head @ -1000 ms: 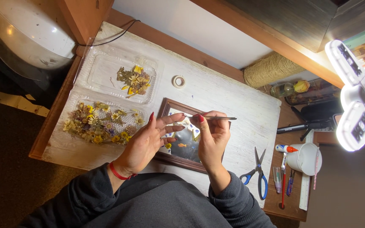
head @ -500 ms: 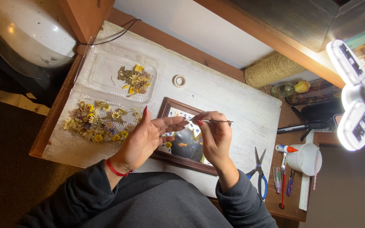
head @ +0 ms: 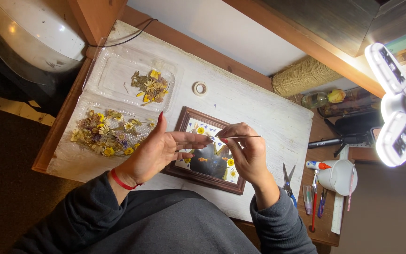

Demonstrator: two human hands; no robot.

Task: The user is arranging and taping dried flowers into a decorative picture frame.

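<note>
Clear trays: two clear plastic trays (head: 118,75) lie at the left of the white surface (head: 259,108); the upper one holds a small heap of dried yellow flowers (head: 150,87), the lower one a wider spread of dried daisies (head: 106,134).
Tape ring: a small roll of tape (head: 199,88) lies flat on the surface, above the frame and apart from it.
Left hand: the left hand (head: 158,150) hovers over the frame's left edge, palm open, fingers stretched flat toward the right hand, grip released; a red band circles the wrist.
Frame: the brown wooden picture frame (head: 198,178) lies flat near the front edge of the surface, between both hands, with pressed flowers laid on a picture inside.
Right hand: the right hand (head: 245,150) has its grip pinched on thin metal tweezers (head: 240,137), held level above the frame; the tips meet the left fingertips.
Scissors: blue-handled scissors (head: 288,181) lie just right of the right wrist.
Cup: a white cup (head: 338,177) stands among pens at the far right.
</note>
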